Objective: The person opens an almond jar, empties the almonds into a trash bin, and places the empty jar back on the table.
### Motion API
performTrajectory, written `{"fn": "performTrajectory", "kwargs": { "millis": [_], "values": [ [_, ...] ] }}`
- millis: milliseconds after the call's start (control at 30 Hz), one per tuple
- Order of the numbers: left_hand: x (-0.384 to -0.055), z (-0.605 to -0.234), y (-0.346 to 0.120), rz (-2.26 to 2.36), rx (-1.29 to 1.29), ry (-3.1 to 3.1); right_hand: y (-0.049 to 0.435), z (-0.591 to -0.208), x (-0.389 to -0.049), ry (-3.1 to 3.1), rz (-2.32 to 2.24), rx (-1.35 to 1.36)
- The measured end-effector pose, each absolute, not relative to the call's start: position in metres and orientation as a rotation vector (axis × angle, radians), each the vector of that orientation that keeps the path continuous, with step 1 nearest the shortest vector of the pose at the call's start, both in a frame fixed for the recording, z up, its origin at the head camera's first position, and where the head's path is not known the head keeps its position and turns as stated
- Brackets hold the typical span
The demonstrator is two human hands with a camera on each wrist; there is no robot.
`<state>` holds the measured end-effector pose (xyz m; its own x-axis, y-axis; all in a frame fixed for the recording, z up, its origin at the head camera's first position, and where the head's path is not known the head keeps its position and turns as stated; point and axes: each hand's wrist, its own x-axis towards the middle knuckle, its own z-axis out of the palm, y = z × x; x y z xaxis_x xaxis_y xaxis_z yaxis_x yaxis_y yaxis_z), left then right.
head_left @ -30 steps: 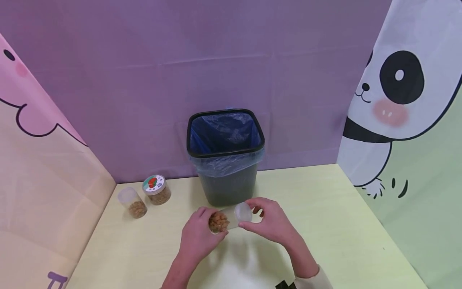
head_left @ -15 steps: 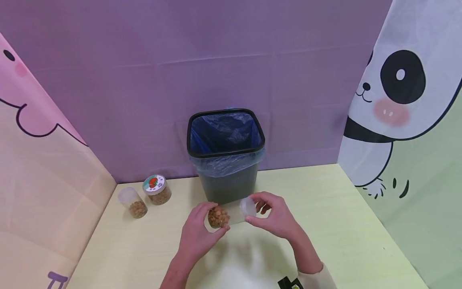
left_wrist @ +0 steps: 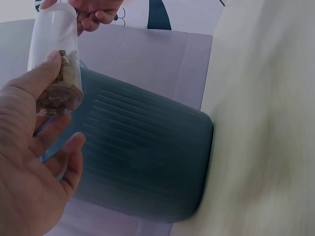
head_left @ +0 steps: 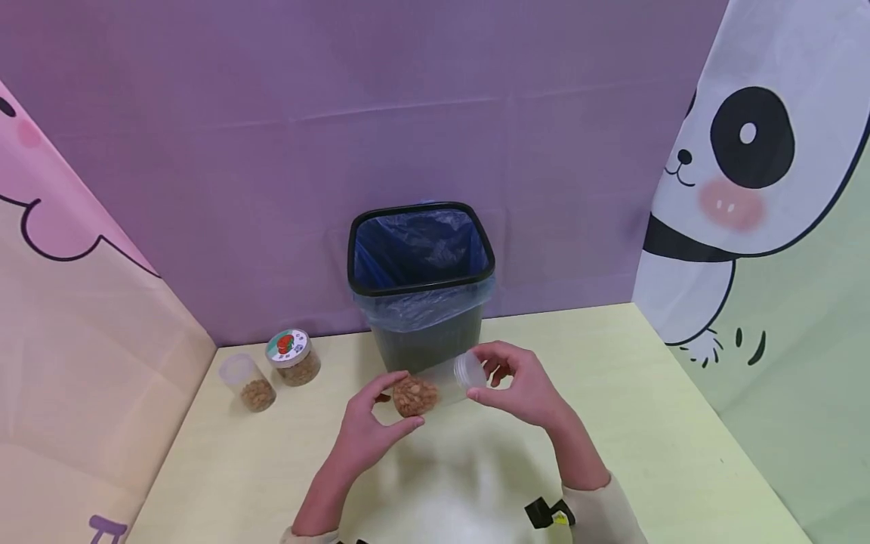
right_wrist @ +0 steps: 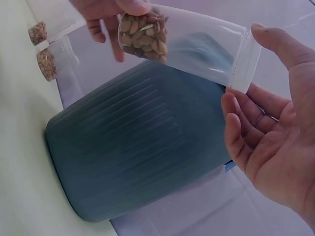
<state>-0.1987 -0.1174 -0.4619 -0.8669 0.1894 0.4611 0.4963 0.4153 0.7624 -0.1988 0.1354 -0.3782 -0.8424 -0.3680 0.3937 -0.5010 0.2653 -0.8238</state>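
Observation:
A clear plastic jar (head_left: 445, 384) with brown nuts (right_wrist: 142, 37) gathered at its base end is held sideways above the table, in front of the bin. My left hand (head_left: 367, 431) grips the base end between thumb and fingers. At the other end, the translucent lid (head_left: 470, 370) is pinched by my right hand (head_left: 519, 389). The lid sits on the jar's mouth in the right wrist view. From the left wrist camera, the left thumb lies along the jar's side, over the nuts.
A grey bin (head_left: 428, 340) with a black rim and a blue liner (head_left: 421, 253) stands at the back of the pale table (head_left: 612, 423). Left of it are a jar with a colourful label lid (head_left: 294, 357) and a leaning-looking clear jar (head_left: 246, 381), both with brown contents. Printed cloth walls surround the table.
Both hands have moved the jar slightly up and away toward the bin, its lid end rising more. The right hand keeps its hold on the lid, the left on the base.

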Motion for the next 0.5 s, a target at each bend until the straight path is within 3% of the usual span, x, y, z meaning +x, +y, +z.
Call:
{"fn": "performTrajectory", "kwargs": {
  "millis": [267, 500],
  "values": [
    [-0.204, -0.459, -0.121, -1.515, -0.487, -2.356, 0.128, -0.375, -0.204, -2.443, 1.632, 0.766],
    [-0.197, -0.439, -0.117, -1.470, -0.508, -2.339, 0.124, -0.403, -0.219, -2.532, 1.512, 0.561]
  ]
}}
